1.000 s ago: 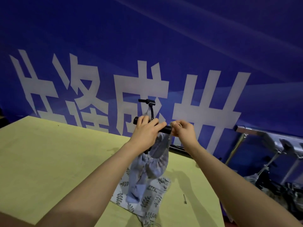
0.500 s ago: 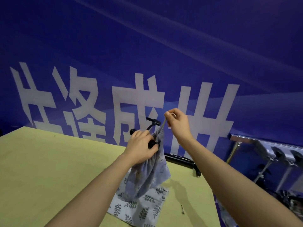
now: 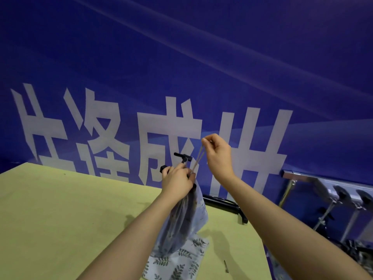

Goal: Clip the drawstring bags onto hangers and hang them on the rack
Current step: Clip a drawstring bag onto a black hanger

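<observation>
My left hand (image 3: 176, 179) grips a black clip hanger (image 3: 182, 157) together with the gathered mouth of a pale blue drawstring bag (image 3: 186, 221), which hangs down over the yellow table (image 3: 60, 209). My right hand (image 3: 219, 153) pinches the bag's drawstring (image 3: 197, 158) and holds it taut, up and to the right of the left hand. A second bag with a leaf print (image 3: 179, 263) lies flat on the table under the hanging one. The chrome rack (image 3: 298, 175) stands at the right, with dark hangers (image 3: 343, 194) on its rail.
A blue banner with large white characters (image 3: 171, 128) fills the wall behind the table. A black curved bar (image 3: 224, 202) lies at the table's far edge. A small metal pin (image 3: 226, 265) rests on the table near the right edge.
My right hand has left the hanger bar and risen up and right, drawing the drawstring out taut. My left hand kept its grip on the hanger and bag and shifted slightly.
</observation>
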{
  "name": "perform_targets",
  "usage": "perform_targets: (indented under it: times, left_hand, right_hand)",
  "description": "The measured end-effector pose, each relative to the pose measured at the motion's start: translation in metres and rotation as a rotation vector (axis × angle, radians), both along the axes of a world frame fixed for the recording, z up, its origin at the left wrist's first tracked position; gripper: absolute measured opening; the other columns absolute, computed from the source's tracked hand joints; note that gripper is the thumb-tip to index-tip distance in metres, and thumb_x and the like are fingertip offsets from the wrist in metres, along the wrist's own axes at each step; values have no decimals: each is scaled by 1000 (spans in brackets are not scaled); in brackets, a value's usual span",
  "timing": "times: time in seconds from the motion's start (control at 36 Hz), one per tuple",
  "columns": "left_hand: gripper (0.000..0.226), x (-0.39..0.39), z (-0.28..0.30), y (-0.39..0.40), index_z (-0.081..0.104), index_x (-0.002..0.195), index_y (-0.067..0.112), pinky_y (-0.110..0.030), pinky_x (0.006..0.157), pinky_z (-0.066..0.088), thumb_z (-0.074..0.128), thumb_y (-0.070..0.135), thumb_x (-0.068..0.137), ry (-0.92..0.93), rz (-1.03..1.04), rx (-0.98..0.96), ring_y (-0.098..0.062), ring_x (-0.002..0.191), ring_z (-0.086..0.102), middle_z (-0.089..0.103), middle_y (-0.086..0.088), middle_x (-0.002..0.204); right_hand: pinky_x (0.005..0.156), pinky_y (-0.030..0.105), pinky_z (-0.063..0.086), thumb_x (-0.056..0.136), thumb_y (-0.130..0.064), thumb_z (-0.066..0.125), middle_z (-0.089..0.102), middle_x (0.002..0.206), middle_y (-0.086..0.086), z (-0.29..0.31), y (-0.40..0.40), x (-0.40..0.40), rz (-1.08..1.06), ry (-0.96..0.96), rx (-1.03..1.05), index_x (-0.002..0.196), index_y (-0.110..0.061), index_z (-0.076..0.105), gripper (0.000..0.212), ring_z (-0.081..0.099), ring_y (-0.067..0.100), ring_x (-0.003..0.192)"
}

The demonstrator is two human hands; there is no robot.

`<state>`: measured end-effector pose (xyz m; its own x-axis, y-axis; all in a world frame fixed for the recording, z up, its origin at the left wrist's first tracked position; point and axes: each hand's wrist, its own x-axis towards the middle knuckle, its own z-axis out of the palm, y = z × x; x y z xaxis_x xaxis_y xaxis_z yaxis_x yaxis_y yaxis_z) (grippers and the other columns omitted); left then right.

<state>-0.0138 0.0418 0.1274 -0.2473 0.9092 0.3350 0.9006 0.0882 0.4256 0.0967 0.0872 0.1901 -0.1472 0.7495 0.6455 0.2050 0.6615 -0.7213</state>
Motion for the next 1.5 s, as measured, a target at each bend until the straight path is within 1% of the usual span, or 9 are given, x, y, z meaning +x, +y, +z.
perform_targets:
  times: [0.22,0.42,0.53,0.61,0.75,0.86,1.06,1.22,1.5]
  left_hand:
    - [31,-2,6,4,67,104,20,-35,105,22,39,29,96,-14,7,-94,-28,110,46,53,-4,113]
    - [29,4,2,5,61,103,15,-36,102,23,35,27,97,-10,20,-76,-28,108,45,52,-4,113]
    - [28,5,0,5,61,99,15,-35,103,22,36,26,95,-27,18,-61,-27,107,45,52,-5,113]
    - [28,5,-2,6,61,100,16,-36,104,22,38,30,95,-11,14,-59,-25,108,45,52,-4,114]
    - [47,8,-6,2,63,97,20,-35,106,22,31,55,95,25,-10,-39,-20,105,46,54,2,104]
    - [39,8,-7,-3,58,97,21,-34,103,22,28,45,99,6,20,53,-20,103,49,58,4,102]
    - [35,5,-4,-2,61,100,22,-34,101,21,34,44,98,-15,50,22,-20,105,47,56,2,101]
    - [37,11,-2,-2,65,106,23,-35,103,20,34,41,97,27,49,-54,-24,108,45,55,-2,109]
    - [39,19,-3,0,65,110,19,-35,106,25,31,33,97,96,-17,-121,-26,110,45,57,-4,117]
  right_hand:
    - [62,7,34,92,-12,58,50,79,-2,9,4,5,-55,-236,179,92,-4,66,10,46,4,69]
    - [66,5,38,88,1,53,45,108,7,7,14,18,-69,-423,155,113,-5,58,26,46,14,91]
    - [73,22,49,96,-1,44,53,109,13,13,20,27,-200,-372,184,111,0,60,22,54,21,87]
    - [70,8,43,97,-9,47,57,105,10,15,21,29,-218,-251,164,111,-2,62,21,52,14,85]
    - [85,36,55,96,-27,52,58,104,5,18,18,19,-163,125,-162,104,-10,64,22,58,15,91]
    - [69,33,58,99,-31,47,61,73,4,25,10,15,11,232,-322,83,-12,63,29,62,18,74]
    - [46,18,49,101,-33,39,51,57,0,27,3,3,17,179,-313,68,-10,57,44,51,9,51]
    - [42,8,32,100,-28,43,40,48,-4,26,0,-1,-34,93,-89,71,-2,58,43,41,0,38]
    - [45,12,36,98,-21,49,45,52,-3,26,10,13,-90,-59,81,64,-10,50,36,42,5,43]
